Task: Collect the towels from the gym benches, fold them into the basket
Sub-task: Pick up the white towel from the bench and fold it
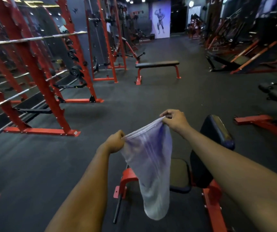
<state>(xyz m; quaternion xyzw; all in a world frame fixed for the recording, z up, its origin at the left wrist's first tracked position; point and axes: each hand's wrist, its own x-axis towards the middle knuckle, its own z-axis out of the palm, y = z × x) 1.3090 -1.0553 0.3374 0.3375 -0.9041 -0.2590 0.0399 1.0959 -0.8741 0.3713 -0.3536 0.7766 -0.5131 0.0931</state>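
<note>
Towel (148, 164) top edge pinched between left hand (116, 141) and right hand (174, 119); open floor (117, 101) ahead

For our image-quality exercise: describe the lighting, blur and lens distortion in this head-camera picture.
Head view: dim gym light, purple cast on the towel pinched by left hand and right hand; red rack bows from wide-angle distortion; far machines look soft; ceiling lamps glare.

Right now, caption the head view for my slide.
Left hand and right hand pinch the top edge of a towel hanging by a red-framed bench.
</note>
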